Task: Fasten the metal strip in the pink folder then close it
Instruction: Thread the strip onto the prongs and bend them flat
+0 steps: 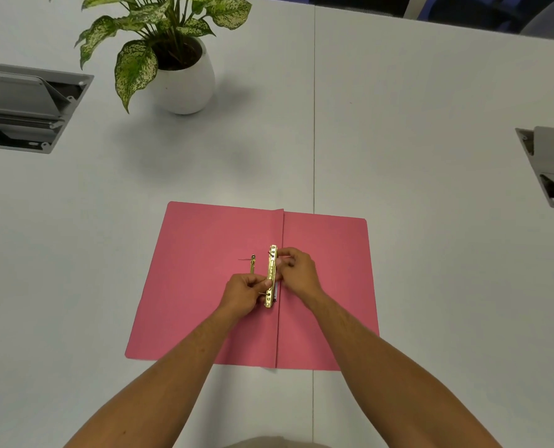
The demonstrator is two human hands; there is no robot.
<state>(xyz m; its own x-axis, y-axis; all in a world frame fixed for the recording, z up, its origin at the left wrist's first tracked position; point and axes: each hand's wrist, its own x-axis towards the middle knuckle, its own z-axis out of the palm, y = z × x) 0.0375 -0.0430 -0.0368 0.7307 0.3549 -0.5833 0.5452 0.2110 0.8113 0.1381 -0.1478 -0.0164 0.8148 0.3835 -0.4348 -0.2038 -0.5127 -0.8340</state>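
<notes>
The pink folder [204,286] lies open and flat on the table, its spine fold running toward me. A gold metal strip [271,270] stands along the fold near the middle, with thin prongs poking through its holes. My left hand [245,294] pinches the strip's near end from the left. My right hand [296,273] grips its far half from the right. A second, thinner gold piece [252,265] lies on the left flap, just left of the strip, partly hidden by my left hand.
A potted plant in a white pot [182,82] stands at the back left. Grey cable boxes are set into the white table at the far left [27,108] and right edge [550,166]. A table seam [313,124] runs down the middle.
</notes>
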